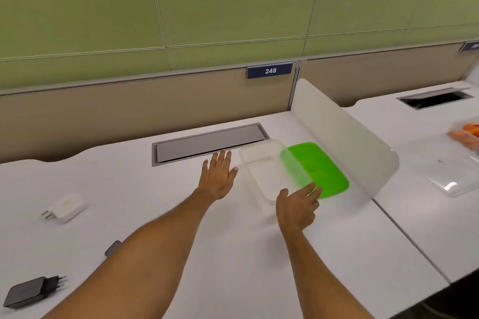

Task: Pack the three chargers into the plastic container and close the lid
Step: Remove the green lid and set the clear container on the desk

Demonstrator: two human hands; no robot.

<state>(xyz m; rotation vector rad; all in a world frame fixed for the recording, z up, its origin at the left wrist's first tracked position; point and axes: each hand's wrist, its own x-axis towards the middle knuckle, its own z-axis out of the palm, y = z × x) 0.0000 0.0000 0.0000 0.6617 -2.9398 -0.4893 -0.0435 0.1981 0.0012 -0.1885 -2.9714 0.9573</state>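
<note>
A clear plastic container (261, 163) stands open and empty on the white desk, its green lid (318, 167) lying beside it on the right, partly behind its wall. My left hand (219, 176) hovers flat with fingers spread just left of the container. My right hand (298, 204) is at the container's near right corner, fingertips reaching the lid's edge, holding nothing. A white charger (64, 207) lies far left. A black charger (28, 291) lies at the near left corner. A dark grey charger (112, 248) peeks out from behind my left forearm.
A grey cable hatch (207, 144) is set into the desk behind my left hand. A frosted divider panel (342, 137) stands right of the lid. On the neighbouring desk lie a clear tray (451, 184) and orange items (469, 132).
</note>
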